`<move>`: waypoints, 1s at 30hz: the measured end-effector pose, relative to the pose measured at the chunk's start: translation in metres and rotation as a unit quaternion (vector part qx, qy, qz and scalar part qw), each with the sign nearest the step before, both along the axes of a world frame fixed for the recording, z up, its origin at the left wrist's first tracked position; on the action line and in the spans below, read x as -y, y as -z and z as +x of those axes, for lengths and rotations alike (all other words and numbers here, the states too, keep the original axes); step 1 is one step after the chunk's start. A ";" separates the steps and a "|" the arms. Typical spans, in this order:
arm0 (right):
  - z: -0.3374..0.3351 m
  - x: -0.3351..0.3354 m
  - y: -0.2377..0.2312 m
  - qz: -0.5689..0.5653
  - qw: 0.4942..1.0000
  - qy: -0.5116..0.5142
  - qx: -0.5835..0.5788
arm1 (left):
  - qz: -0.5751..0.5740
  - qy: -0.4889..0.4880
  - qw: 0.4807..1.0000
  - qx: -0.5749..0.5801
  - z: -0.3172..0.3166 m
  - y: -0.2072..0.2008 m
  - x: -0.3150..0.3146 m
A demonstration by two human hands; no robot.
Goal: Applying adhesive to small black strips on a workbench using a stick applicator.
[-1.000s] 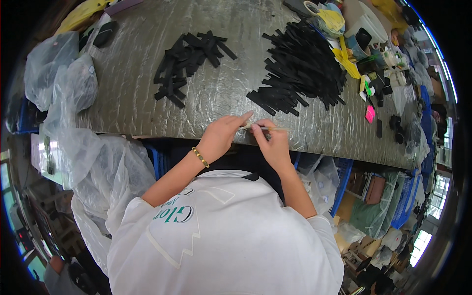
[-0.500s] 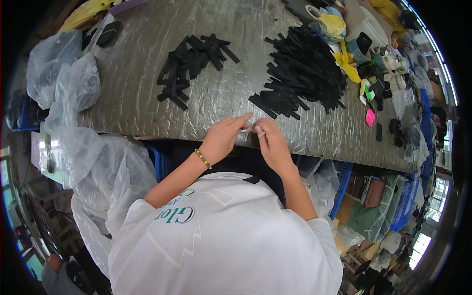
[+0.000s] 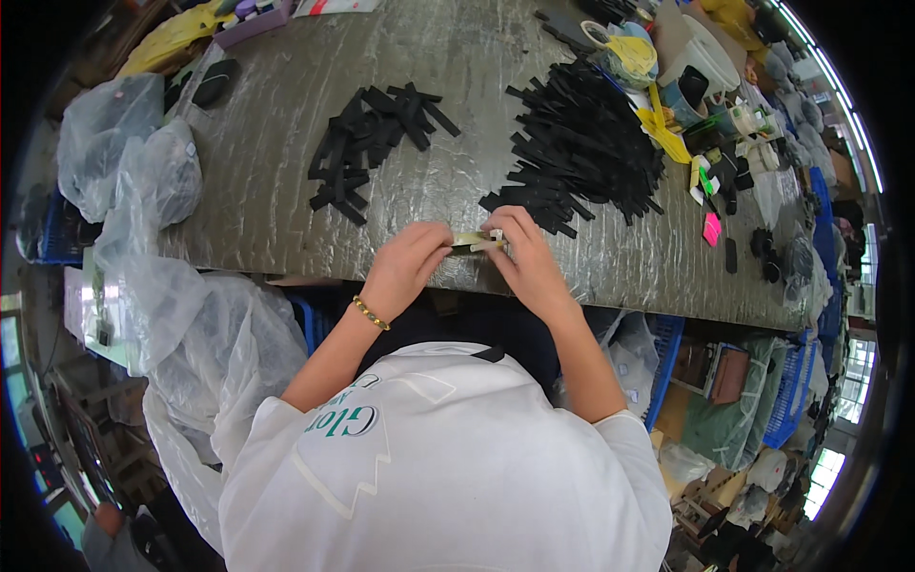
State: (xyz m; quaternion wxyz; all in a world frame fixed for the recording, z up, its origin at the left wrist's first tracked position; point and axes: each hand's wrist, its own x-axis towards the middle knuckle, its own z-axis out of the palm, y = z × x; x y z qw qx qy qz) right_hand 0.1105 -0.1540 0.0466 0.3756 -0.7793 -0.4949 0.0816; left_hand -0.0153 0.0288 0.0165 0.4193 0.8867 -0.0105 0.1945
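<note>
Just over the table's near edge, my left hand [image 3: 412, 264] and my right hand [image 3: 531, 262] face each other with closed fingers. Between them they stretch a short strip [image 3: 467, 237], pale yellowish with a dark part along its lower side. My left fingers pinch one end of it, while my right thumb and fingers grip the other. Its exact kind is too small to tell. A dense pile of black strips [image 3: 586, 143] lies beyond my right hand. Farther left, a smaller loose heap of black strips [image 3: 343, 148] rests on the table.
The grey table [image 3: 257, 172] has a wrinkled, shiny cover. At its right stand a white bucket [image 3: 710, 52], yellow ribbon-like material [image 3: 662, 129] and a pink tag [image 3: 712, 229]. Clear plastic bags [image 3: 224, 334] hang at the left edge. A blue crate [image 3: 791, 386] sits below right.
My hands have drawn a little apart, and the pale strip now shows between them. My right fingers have gone from a curled fist to a more extended grip. The view has shifted slightly.
</note>
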 end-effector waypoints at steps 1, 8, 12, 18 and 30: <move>-0.004 -0.002 0.005 0.003 0.999 0.034 -0.030 | -0.004 -0.029 1.000 0.009 -0.001 0.001 -0.001; 0.004 -0.001 0.046 -0.021 0.998 0.039 0.042 | -0.108 -0.222 0.968 0.042 -0.036 0.000 -0.038; 0.053 -0.013 0.058 0.005 0.983 0.140 0.119 | -0.139 -0.306 0.940 0.060 -0.054 0.008 -0.061; 0.130 -0.020 0.051 -0.046 0.953 0.189 0.232 | -0.266 -0.340 0.896 0.104 -0.062 0.017 -0.080; -0.040 -0.143 0.065 0.018 0.959 -0.061 0.274 | -0.331 -0.353 0.870 0.097 -0.059 0.011 -0.064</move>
